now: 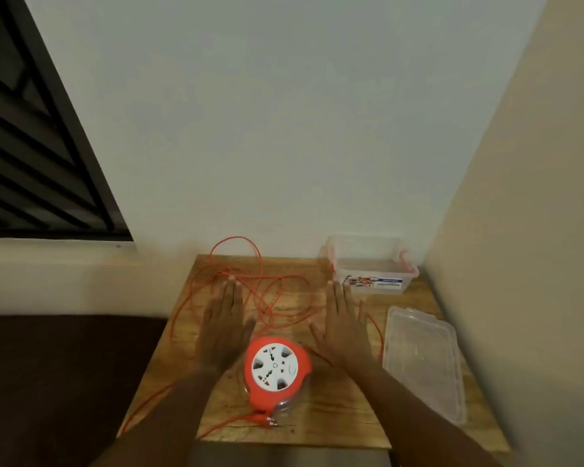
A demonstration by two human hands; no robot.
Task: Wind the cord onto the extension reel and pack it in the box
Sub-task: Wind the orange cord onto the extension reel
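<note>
Wooden surface (344, 409) in a corner, carrying a reel, loose cord, a box and its lid.

The orange extension reel (276, 371) lies flat near the front middle, white socket face up. Its orange cord (267, 298) sprawls in loose loops over the far left half, one loop rising against the wall, and strands run off the left and near edges; the plug end (271, 420) lies just in front of the reel. A clear plastic box (371, 267) with red clips stands at the far right corner. Its clear lid (422, 362) lies flat along the right edge.
</note>
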